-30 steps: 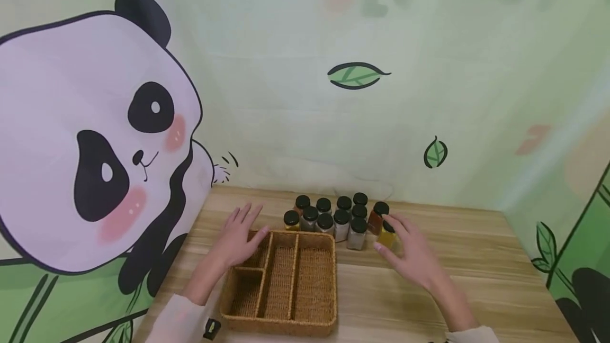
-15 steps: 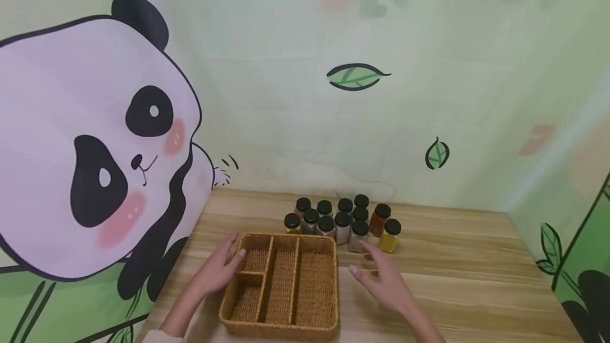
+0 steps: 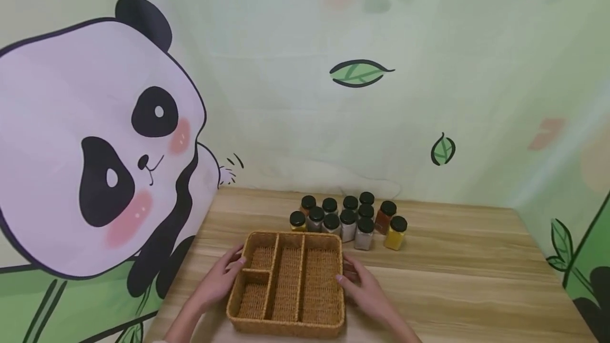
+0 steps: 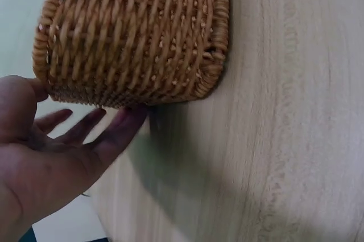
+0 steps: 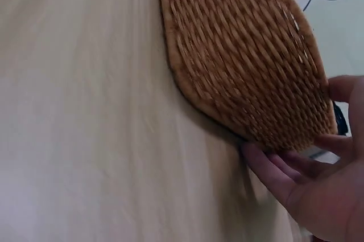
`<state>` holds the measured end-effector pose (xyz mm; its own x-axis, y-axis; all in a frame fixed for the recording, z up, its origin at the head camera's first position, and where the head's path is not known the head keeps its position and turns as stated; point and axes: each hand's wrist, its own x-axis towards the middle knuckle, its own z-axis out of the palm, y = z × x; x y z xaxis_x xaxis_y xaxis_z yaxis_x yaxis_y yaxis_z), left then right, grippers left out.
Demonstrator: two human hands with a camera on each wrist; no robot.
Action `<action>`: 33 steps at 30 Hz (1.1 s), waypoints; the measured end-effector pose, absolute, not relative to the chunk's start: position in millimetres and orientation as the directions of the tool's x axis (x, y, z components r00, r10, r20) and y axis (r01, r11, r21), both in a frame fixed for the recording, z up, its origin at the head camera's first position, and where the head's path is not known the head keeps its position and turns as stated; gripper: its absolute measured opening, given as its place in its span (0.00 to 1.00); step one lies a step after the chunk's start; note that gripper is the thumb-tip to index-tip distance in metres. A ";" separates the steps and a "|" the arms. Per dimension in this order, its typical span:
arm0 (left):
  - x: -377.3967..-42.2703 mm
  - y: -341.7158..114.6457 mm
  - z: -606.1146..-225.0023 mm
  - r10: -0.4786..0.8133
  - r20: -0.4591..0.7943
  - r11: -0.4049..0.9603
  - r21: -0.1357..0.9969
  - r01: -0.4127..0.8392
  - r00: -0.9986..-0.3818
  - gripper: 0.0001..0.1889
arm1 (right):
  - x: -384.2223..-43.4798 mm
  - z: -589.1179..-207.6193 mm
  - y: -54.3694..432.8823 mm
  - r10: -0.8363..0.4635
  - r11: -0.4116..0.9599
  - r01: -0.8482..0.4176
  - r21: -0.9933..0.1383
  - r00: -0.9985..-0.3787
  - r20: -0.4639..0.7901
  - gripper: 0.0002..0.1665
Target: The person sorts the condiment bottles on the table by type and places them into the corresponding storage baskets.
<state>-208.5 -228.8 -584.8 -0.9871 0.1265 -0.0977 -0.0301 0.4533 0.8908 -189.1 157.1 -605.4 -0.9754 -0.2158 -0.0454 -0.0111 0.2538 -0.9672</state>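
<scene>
A brown woven basket (image 3: 287,327), split into several compartments, stands on the wooden table between the two hands. My left hand (image 3: 220,282) is at its left side. In the left wrist view the thumb is near the rim and the fairly straight fingers touch or nearly touch the woven wall (image 4: 131,42). My right hand (image 3: 367,291) lies along the right side, its thumb by the rim. Extended fingertips meet the lower edge of the basket wall (image 5: 244,60) in the right wrist view. Nothing lies in the compartments.
Behind the basket stand several square jars with black lids, among them a yellow jar (image 3: 395,233) and a red-brown jar (image 3: 385,217). The wooden table (image 3: 457,274) reaches back to a wall cloth (image 3: 295,110) printed with a panda and leaves.
My right hand has left the yellow jar and moved left and toward me to the basket's right side. The left hand has drawn back from the rear corner to the left side.
</scene>
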 end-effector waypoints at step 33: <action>-207.9 -227.4 -596.4 0.084 -0.162 0.398 0.910 -0.115 -0.983 0.35 | -181.1 -603.8 149.4 -0.200 0.021 0.258 -0.966 -0.945 -0.257 0.45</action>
<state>-207.9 -227.4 -596.4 -0.9832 0.0845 -0.1617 -0.1154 0.3985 0.9099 -181.1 149.4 -603.8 -0.9453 -0.2005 -0.2573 0.2584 0.0213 -0.9658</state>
